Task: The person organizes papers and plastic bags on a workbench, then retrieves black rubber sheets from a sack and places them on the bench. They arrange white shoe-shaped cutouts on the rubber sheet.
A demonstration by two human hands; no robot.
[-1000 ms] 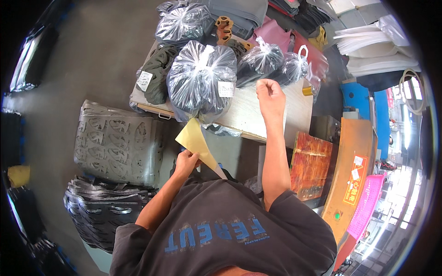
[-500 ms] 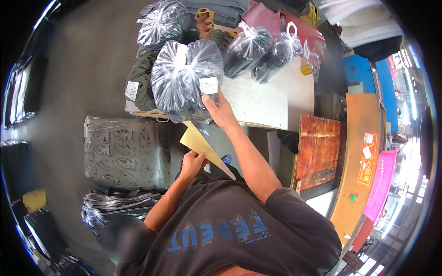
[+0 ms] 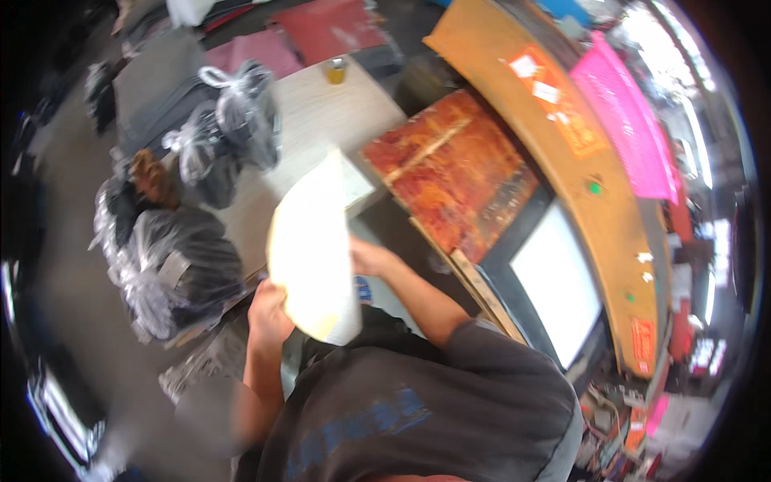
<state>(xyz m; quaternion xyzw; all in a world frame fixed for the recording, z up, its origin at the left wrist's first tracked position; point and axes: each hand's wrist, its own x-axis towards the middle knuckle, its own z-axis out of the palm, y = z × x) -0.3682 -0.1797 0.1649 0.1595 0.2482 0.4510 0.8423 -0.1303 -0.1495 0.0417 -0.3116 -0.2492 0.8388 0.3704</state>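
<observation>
A curved pale-yellow sheet of paper [image 3: 313,249] is up in front of my body, blurred by motion. My left hand [image 3: 271,312] grips its lower left edge, with the fingers closed. At the sheet's right edge is my right hand [image 3: 368,259]. Its fingers are hidden behind the paper, so I cannot tell whether it grips. Left of the sheet, a large clear plastic bag [image 3: 201,241] with dark contents and a white label sits on the table [image 3: 309,112]. Behind it stand two smaller tied bags, one [image 3: 207,153] beside the other [image 3: 250,112].
A yellow tape roll [image 3: 336,72] lies on the table's far part. To the right are a red-orange stained board [image 3: 458,173], a white panel [image 3: 558,281], an orange-brown curved panel [image 3: 554,120] and a pink perforated basket [image 3: 626,120]. A grey cut-out sheet [image 3: 209,361] is low at left.
My view has swung right. My right hand has left the large bag and come to the sheet's right edge. The sheet, narrow and folded-looking before, now shows a broad face and is raised.
</observation>
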